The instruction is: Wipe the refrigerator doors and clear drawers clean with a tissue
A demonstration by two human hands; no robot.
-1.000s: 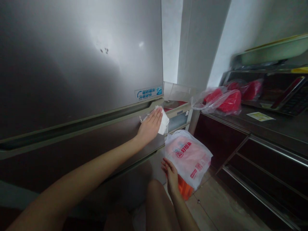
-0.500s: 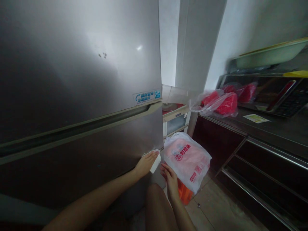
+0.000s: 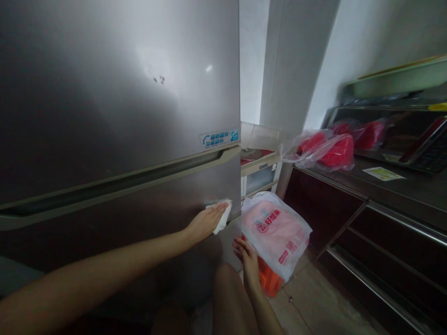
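My left hand (image 3: 206, 221) presses a folded white tissue or cloth (image 3: 222, 225) against the lower door of a grey metallic refrigerator (image 3: 167, 200), near that door's right edge. The fingers lie over it, pinning it to the surface. My right hand (image 3: 247, 258) hovers to the right, above my knee, with loosely bent fingers and nothing seen in them. Just beside it, a white plastic bag with red print (image 3: 275, 232) hangs over an orange container (image 3: 268, 279) on the floor.
Dark cabinets (image 3: 324, 200) run along the right, their counter bearing red items in clear plastic (image 3: 335, 151), a card (image 3: 383, 173) and a microwave (image 3: 394, 139). On the microwave rests a pale green basin (image 3: 401, 83). My knee (image 3: 226, 288) is close to the refrigerator.
My left hand has moved up the lower door with the white tissue or cloth. My right hand has stayed nearly in place. The view has shifted slightly left.
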